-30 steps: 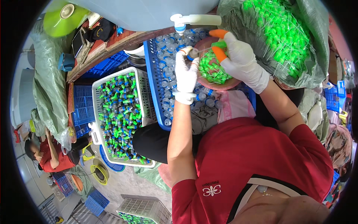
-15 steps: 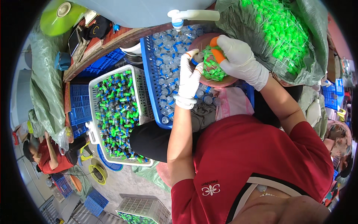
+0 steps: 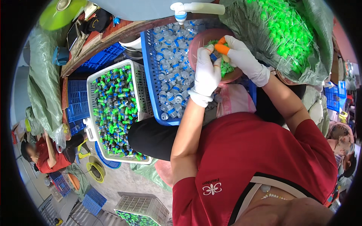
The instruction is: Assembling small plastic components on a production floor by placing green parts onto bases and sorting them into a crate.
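Both my hands, in white gloves, meet over a pink bowl (image 3: 194,44) of green pieces with thin stems (image 3: 226,69). My left hand (image 3: 206,75) is closed on a small bottle (image 3: 213,57) with a blue band. Orange covers sit on fingertips of my right hand (image 3: 241,56), whose fingers are pinched together against the bottle's top end. What those fingers hold is hidden. Under the bowl stands a blue basket (image 3: 149,71) with many small clear bottles with blue bands (image 3: 171,75).
Left of my knee stands a white basket (image 3: 140,84) of dark bottles with green caps (image 3: 117,109). A sack (image 3: 245,32) at upper right holds green stemmed caps (image 3: 288,34). A white tap (image 3: 181,15) projects above the blue basket. Another person (image 3: 51,156) sits at far left.
My left hand has moved right, bringing the bottle to my right hand. My right hand has risen from the green pieces and now meets it.
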Tool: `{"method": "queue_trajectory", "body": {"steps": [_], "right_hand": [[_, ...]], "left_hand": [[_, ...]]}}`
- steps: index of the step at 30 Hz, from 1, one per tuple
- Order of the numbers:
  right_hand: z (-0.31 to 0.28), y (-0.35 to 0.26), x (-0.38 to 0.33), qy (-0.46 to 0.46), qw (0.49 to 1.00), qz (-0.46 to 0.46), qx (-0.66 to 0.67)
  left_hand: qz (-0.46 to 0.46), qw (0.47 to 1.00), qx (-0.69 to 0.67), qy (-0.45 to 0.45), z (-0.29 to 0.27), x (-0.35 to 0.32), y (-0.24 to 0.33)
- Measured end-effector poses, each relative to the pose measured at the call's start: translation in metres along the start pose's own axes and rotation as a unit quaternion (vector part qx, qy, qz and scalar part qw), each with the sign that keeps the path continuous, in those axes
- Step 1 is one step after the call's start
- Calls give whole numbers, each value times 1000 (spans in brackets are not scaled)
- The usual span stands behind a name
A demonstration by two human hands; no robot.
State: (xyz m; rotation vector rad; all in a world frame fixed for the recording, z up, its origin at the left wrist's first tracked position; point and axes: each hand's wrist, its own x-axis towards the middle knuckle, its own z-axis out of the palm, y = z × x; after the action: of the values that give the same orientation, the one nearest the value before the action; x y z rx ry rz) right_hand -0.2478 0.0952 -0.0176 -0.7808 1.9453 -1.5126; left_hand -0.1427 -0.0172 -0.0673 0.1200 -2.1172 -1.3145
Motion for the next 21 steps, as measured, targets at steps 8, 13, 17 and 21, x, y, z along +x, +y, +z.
{"method": "queue_trajectory", "body": {"steps": [8,13,17,21], "right_hand": [[-8,13,-3,-79,977,-136,-142],[-17,5,4,-159,946,-5,-284],[-10,6,-7,-62,960,-117,-249],[-3,-1,-9,-137,956,-118,-233]], "left_hand": [[-195,948,-228,-109,-33,3,-1],[-94,979,-125,-131,-36,-7,-7],[-174,960,-186,-117,-38,-8,-8],[-192,942,-248,-119,-38,-17,-8]]}}
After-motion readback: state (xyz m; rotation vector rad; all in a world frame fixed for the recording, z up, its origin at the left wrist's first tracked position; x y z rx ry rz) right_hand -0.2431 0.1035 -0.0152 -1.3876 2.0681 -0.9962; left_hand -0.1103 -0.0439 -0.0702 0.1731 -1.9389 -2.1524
